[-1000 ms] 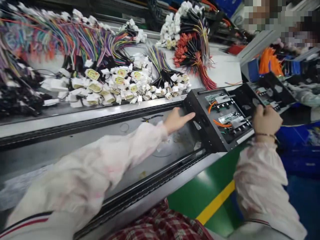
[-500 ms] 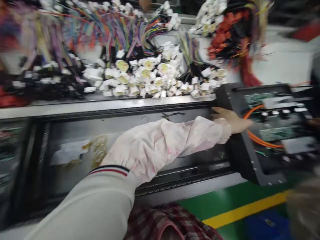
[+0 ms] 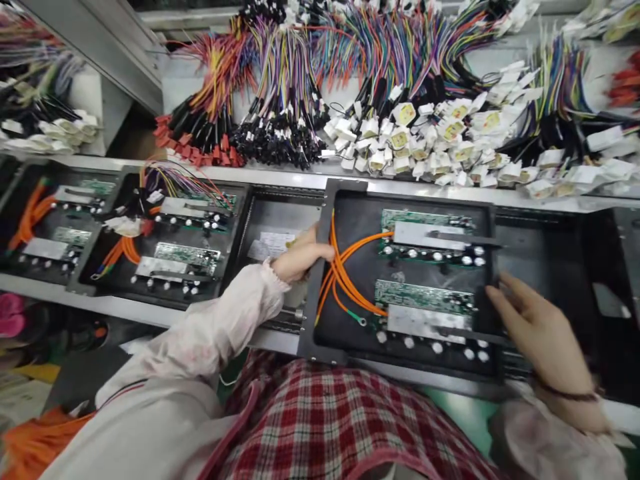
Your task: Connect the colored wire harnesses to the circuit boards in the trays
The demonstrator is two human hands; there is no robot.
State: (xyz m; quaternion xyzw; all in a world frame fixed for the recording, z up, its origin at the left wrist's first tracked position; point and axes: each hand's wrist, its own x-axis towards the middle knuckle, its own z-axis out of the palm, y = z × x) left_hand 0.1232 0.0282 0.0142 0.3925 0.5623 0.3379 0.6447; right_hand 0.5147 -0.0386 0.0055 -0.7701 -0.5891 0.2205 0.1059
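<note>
Your left hand [image 3: 303,253] curls against the left edge of the black rectangular tray [image 3: 350,197]; whether it grips, you cannot tell. Your right hand [image 3: 543,347] lies open, its fingertips [image 3: 493,293] on the tray's right side. In the tray sit orange cables [image 3: 345,280] and green circuit boards [image 3: 425,297]; beyond, multicoloured wire bundles with white plastic connectors [image 3: 400,137] lie heaped.

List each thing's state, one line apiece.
Black rectangular tray: flat on the rails.
Left hand: touching the tray's left edge.
Right hand: open, fingertips at the tray's right side.
Orange cable bundle: loose inside the tray.
Green circuit boards: two, in the tray.
White-connector wire harnesses: heaped on the shelf behind.
</note>
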